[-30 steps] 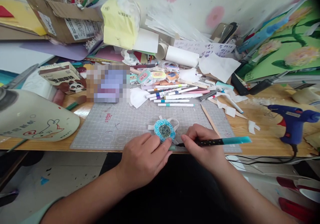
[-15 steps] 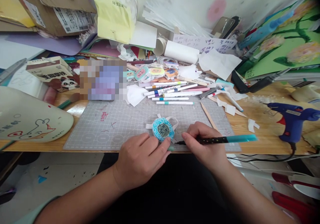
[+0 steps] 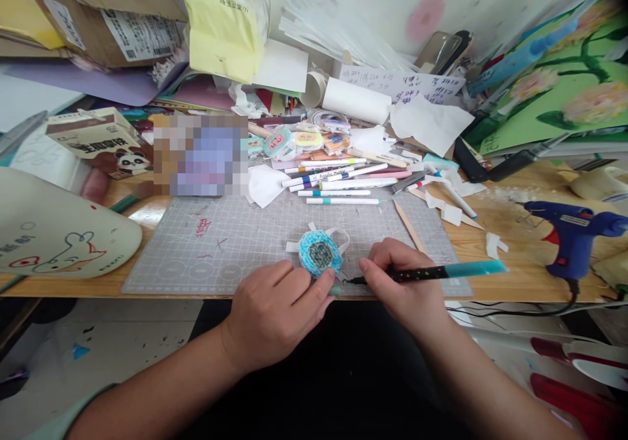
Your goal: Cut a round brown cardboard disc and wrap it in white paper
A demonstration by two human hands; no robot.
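A round piece with a mottled blue-and-white rim and a dark grey-green middle (image 3: pixel 320 253) lies on the grey cutting mat (image 3: pixel 196 237), with white strips sticking out around it. My left hand (image 3: pixel 277 312) is closed, its index fingertip pressing the lower right edge of that piece. A small green cylindrical end (image 3: pixel 335 291) shows beside its fingers; the rest is hidden. In my right hand (image 3: pixel 405 289) is a pen with a black patterned barrel and teal end (image 3: pixel 473 269), gripped between thumb and fingers. Its dark tip points left, close to the round piece's lower right.
Several white markers (image 3: pixel 343 193) lie in a pile behind the mat's middle. A wooden stick (image 3: pixel 409 226) rests on the right side, and a blue glue gun (image 3: pixel 572 231) stands farther right with its cord hanging. At left are a large pale cup (image 3: pixel 63 231) and a panda carton (image 3: pixel 101 142).
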